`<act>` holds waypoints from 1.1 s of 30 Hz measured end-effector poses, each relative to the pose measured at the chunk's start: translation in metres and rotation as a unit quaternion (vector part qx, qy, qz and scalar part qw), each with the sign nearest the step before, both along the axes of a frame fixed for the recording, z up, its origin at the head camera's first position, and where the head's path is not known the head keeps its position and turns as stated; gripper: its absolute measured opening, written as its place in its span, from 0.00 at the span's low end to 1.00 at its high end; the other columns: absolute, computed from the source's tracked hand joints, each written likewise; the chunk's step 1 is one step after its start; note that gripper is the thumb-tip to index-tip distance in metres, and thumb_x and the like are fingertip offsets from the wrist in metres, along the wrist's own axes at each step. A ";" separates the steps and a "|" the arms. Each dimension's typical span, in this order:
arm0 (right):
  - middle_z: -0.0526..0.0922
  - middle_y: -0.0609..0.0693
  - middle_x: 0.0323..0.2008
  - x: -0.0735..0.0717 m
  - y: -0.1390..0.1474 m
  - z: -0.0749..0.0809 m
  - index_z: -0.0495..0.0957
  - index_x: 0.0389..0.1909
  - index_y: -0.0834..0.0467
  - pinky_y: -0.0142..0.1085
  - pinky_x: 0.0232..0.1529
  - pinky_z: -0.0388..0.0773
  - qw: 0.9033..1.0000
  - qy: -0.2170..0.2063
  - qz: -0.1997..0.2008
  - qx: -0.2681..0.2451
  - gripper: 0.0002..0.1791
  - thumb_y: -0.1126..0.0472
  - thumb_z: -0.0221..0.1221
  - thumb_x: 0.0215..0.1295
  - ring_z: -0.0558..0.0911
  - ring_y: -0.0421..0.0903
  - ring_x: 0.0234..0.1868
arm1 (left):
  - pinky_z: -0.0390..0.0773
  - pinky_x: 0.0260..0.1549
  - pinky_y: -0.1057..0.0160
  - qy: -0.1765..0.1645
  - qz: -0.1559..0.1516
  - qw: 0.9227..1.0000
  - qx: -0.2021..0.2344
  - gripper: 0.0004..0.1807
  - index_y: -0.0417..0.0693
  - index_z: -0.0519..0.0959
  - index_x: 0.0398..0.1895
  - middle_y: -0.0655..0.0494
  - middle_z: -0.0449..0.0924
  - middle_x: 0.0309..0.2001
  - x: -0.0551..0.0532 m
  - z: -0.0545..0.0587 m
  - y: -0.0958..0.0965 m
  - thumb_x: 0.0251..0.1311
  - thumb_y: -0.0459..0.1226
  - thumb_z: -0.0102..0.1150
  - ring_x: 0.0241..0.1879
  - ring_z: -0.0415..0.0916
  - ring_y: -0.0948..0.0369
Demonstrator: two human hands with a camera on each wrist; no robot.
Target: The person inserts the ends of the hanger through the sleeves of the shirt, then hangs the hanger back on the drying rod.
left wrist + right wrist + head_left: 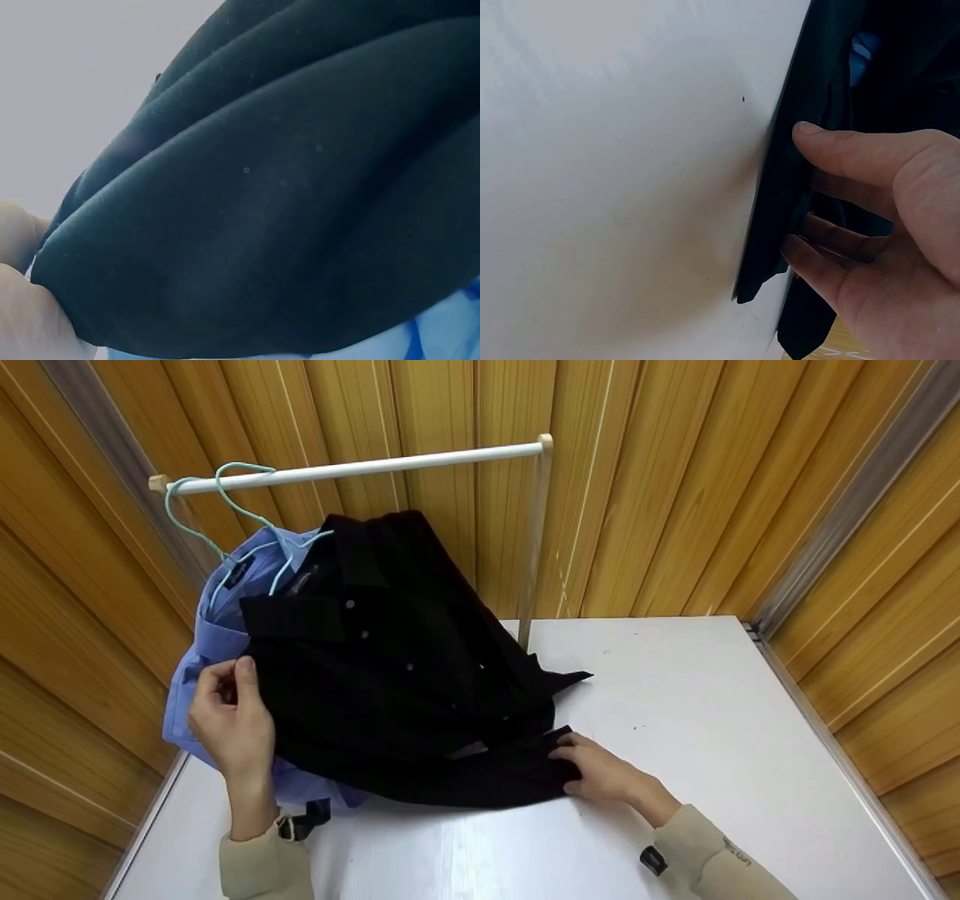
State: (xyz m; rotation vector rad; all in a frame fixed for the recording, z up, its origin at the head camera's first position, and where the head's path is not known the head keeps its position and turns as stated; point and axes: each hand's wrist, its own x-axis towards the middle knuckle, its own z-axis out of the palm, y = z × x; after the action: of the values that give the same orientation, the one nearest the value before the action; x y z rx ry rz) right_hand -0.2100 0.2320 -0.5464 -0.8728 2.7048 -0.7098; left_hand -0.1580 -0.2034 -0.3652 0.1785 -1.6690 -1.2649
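Note:
A black button-up shirt (390, 675) hangs tilted from a light-blue wire hanger (247, 514), its collar spread and small buttons down the front. My left hand (236, 720) pinches the shirt's shoulder between thumb and fingers; in the left wrist view the black cloth (247, 210) fills most of the frame. One sleeve stretches low across to the right, where my right hand (600, 769) holds its cuff (559, 742). The right wrist view has the thumb and fingers (840, 150) curled at the dark sleeve (776, 202). Behind the black shirt hangs a blue shirt (184, 697), partly hidden.
A white rail (405, 463) with wooden end caps carries both hangers at its left end. Its right post (534, 547) stands on the white table (675, 697). Wood-patterned panels (660, 495) enclose the back and sides.

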 end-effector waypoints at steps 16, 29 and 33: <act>0.70 0.68 0.65 0.002 -0.002 0.000 0.78 0.59 0.70 0.57 0.64 0.69 1.000 0.009 0.003 0.005 0.26 0.71 0.70 0.59 0.72 0.66 0.65 | 0.67 0.33 0.68 -0.020 0.015 1.000 -0.006 0.11 0.24 0.81 0.38 0.63 0.75 0.31 -0.020 -0.026 -0.021 0.71 0.30 0.60 0.30 0.69 0.66; 0.69 0.67 0.66 0.003 -0.007 0.000 0.78 0.60 0.69 0.57 0.65 0.68 1.000 0.001 0.006 0.008 0.26 0.71 0.69 0.59 0.70 0.65 0.67 | 0.68 0.34 0.68 -0.020 0.021 1.000 -0.002 0.14 0.26 0.81 0.36 0.66 0.76 0.30 -0.020 -0.031 -0.029 0.70 0.35 0.63 0.30 0.71 0.65; 0.69 0.67 0.65 0.002 -0.010 0.000 0.78 0.60 0.69 0.57 0.65 0.68 1.000 0.007 0.012 0.011 0.26 0.70 0.69 0.60 0.70 0.65 0.67 | 0.68 0.34 0.68 -0.021 0.021 1.000 -0.004 0.14 0.26 0.82 0.37 0.66 0.76 0.30 -0.020 -0.032 -0.030 0.70 0.34 0.63 0.31 0.72 0.66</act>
State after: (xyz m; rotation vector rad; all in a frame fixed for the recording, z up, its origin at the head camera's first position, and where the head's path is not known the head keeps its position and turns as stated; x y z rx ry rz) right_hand -0.2080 0.2225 -0.5466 -0.9072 2.7047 -0.6710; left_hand -0.1784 -0.2330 -0.3971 0.2362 -1.6960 -1.2303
